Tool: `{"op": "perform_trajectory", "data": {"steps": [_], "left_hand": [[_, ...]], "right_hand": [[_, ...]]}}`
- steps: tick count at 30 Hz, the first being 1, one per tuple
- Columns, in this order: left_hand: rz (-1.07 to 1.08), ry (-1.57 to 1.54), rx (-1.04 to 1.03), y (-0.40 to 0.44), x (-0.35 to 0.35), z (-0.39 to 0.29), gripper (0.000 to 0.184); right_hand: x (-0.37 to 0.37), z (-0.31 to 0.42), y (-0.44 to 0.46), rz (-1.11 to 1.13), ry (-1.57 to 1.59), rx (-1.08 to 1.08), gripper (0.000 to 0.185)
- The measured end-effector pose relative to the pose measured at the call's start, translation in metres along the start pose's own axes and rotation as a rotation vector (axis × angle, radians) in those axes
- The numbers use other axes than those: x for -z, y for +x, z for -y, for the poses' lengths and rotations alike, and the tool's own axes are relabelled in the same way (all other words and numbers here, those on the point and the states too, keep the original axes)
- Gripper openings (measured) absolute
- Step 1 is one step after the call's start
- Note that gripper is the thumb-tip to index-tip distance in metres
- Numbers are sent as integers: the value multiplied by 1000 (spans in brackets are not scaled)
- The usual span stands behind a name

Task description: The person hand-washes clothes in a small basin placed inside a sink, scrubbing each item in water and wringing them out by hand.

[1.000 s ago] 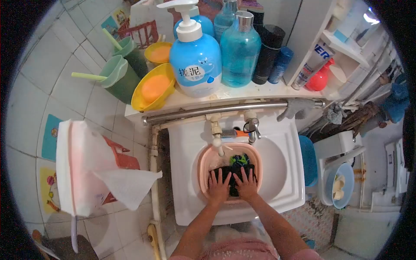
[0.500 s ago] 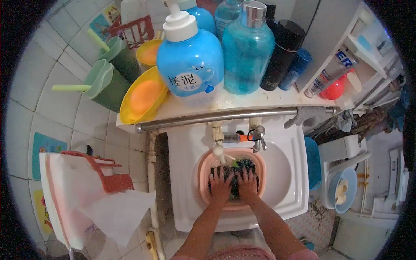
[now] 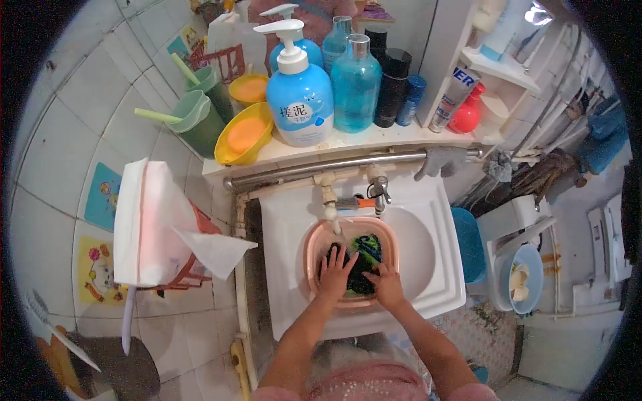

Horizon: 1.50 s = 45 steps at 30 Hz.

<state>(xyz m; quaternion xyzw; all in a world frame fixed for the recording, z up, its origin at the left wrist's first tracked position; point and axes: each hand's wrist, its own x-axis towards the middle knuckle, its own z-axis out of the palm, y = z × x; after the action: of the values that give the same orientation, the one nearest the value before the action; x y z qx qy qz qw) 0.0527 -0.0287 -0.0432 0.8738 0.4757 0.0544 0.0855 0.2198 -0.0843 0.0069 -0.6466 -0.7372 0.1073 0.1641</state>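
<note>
A pink plastic basin [image 3: 310, 264] sits in the white sink [image 3: 435, 257], under a pale tap [image 3: 330, 212]. Inside it lies a soft, crumpled black-and-green bundle [image 3: 367, 248]; whether it is leaves or cloth I cannot tell. My left hand [image 3: 336, 273] rests flat on the left part of the bundle, fingers spread. At the bundle's right side, my right hand [image 3: 387, 283] has its fingers curled in against it, seemingly pinching its edge. The fingertips are partly hidden in the dark material.
Behind the sink, a shelf [image 3: 348, 142] carries a blue pump bottle [image 3: 300, 100], a teal bottle [image 3: 356, 87] and a yellow soap dish [image 3: 246, 137]. A metal rail [image 3: 301, 170] runs below it. At left hangs a tissue pack [image 3: 150, 220]; a blue bowl [image 3: 522, 277] is at right.
Both hands lay flat on the bundle before. Now my right hand has curled at its right side, baring bright green parts, and my left stays spread. The view has tilted and shifted.
</note>
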Motion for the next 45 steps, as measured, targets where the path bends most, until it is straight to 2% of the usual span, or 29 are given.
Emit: {"op": "perform_trajectory", "data": {"steps": [1, 2, 3, 4, 5, 7, 8, 10, 11, 13, 15, 16, 18, 19, 21, 22, 25, 27, 29, 30, 31, 32, 33, 34, 35, 36, 38, 40, 45], "left_hand": [[-5, 0, -3, 0, 6, 3, 61], [9, -75, -5, 1, 13, 8, 53], [25, -150, -7, 0, 18, 12, 45], [-56, -189, -6, -1, 20, 15, 31], [-61, -187, -9, -2, 24, 17, 31], [32, -271, 5, 0, 37, 23, 30], [57, -360, 36, 2, 44, 27, 27], [-18, -445, 64, 2, 59, 30, 27], [-88, -534, 95, 0, 66, 31, 26], [-144, -526, 53, 3, 91, 28, 21], [-504, -455, -96, 6, 105, 23, 16], [-508, -453, -96, 4, 124, 16, 16], [-265, -597, 75, -5, 161, 2, 21], [-264, -598, 76, -7, 170, -2, 21], [-475, -617, 28, -12, 181, -6, 20], [-469, -619, 33, -16, 186, -9, 20], [-585, -591, 25, -19, 186, -16, 20], [-529, -679, 83, -13, 169, -20, 20], [-434, -703, 144, -10, 130, -8, 21], [-413, -646, 137, -9, 107, 1, 22], [-392, -589, 131, -9, 85, 9, 24], [-240, -610, 218, -11, 66, 14, 28], [-236, -610, 220, -13, 53, 14, 28], [-183, -402, 153, -16, 40, 9, 31], [-127, -195, 86, -20, 26, 4, 34], [36, -139, 76, -25, 9, 0, 49], [10, -87, 98, -41, -15, -9, 53], [-13, -53, 107, -49, -34, -11, 69], [11, -39, 127, -41, -36, -11, 70]], "right_hand": [[11, 5, 0, -144, 5, 115, 27], [14, 5, -1, -149, 1, 117, 27], [20, 5, -3, -84, 195, 55, 27], [25, 7, -3, -18, 387, -5, 28], [31, 9, -3, -24, 385, -2, 28], [62, 25, 2, -28, 547, -237, 23], [69, 26, 4, -35, 544, -233, 23], [78, 25, 5, -115, 581, -300, 22], [80, 24, 6, -116, 583, -298, 22], [89, 26, 12, -269, 747, -271, 21], [103, 33, 16, -300, 769, -249, 20], [107, 35, 18, -347, 780, -243, 19], [114, 36, 21, -419, 824, -228, 19], [121, 38, 21, -418, 824, -229, 19], [137, 48, 20, -561, 814, -225, 21], [141, 53, 19, -670, 772, -176, 21], [127, 47, 16, -748, 718, -61, 23], [116, 41, 19, -725, 621, -47, 25], [96, 31, 20, -477, 611, -122, 29], [80, 20, 17, -357, 648, -150, 38], [63, 15, 14, -352, 651, -154, 38], [47, 10, 11, -287, 538, -153, 42], [33, 6, 7, -222, 424, -151, 46], [21, 4, 2, -112, 387, -164, 53], [8, 3, -1, -106, 388, -168, 53], [-6, 3, -3, -48, 204, -82, 56], [-51, -7, -15, 131, -79, 27, 61], [-67, -5, -25, 195, -100, 4, 62], [-86, -7, -19, 407, -139, -102, 72]]}}
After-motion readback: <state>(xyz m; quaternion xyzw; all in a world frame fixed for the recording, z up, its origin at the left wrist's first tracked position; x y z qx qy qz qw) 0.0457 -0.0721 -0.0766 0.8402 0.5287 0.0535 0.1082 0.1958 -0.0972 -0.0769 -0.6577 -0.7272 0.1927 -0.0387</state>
